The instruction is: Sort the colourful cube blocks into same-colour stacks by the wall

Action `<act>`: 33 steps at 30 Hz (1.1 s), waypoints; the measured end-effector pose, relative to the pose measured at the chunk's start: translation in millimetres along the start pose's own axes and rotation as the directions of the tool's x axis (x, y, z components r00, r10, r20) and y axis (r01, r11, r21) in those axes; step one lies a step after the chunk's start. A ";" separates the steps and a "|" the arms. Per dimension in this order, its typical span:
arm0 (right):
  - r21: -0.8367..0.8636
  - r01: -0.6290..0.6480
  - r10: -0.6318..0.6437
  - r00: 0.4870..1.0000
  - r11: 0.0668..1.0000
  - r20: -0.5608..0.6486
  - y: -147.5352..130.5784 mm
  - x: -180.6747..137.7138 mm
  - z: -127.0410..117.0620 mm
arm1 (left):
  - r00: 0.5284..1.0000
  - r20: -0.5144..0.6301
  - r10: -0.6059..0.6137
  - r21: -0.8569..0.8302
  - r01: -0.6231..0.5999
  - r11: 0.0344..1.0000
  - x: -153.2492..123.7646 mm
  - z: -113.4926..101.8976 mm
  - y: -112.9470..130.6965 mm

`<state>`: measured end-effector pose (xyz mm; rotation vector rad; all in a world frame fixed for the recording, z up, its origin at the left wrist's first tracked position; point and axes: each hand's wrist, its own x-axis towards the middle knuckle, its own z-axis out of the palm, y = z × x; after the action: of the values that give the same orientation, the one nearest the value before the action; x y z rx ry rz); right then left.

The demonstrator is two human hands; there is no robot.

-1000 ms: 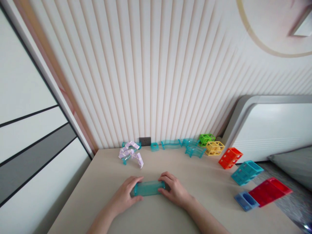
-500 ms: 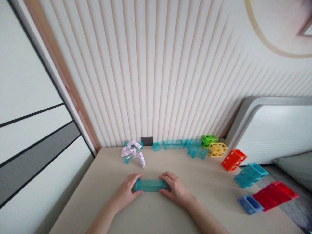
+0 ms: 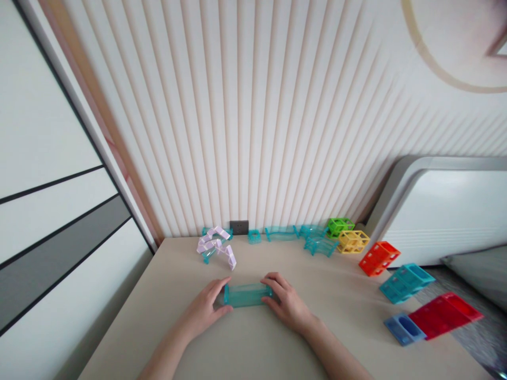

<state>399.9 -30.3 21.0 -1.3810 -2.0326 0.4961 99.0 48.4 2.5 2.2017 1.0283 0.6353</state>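
A see-through teal plastic track piece [image 3: 246, 295] lies lengthwise between my two hands near the middle of the table. Its right end is gripped by my right hand [image 3: 285, 302], fingers on the far edge and thumb on the near edge. At the other end, my left hand [image 3: 206, 309] has its thumb and fingers spread around the end flange, with a gap between palm and piece. Whether its fingertips touch the flange is hard to tell. Beyond the hands, a lilac zigzag piece [image 3: 217, 245] rests over other teal parts.
Along the table's [image 3: 253, 348] back edge lie a small teal ring [image 3: 254, 236] and several teal track pieces [image 3: 282, 233]. Down the right side stand frame blocks: green [image 3: 339, 227], yellow [image 3: 354, 241], orange-red [image 3: 379, 258], teal [image 3: 406, 283], red [image 3: 443, 315] and blue [image 3: 404, 329].
The teal track piece has shifted slightly right and away from my left palm, and sits a bit tilted. My right hand has moved slightly up and right; my left hand has barely moved.
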 end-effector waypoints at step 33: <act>0.045 -0.088 0.085 0.994 0.995 0.072 5.9 2.1 -3.7 | 0.999 0.025 -0.019 0.013 0.019 1.000 0.3 -7.0 3.6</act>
<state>405.9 -26.2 20.8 -1.4459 -2.0083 0.6356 96.5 49.1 9.9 2.2025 1.0421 0.5924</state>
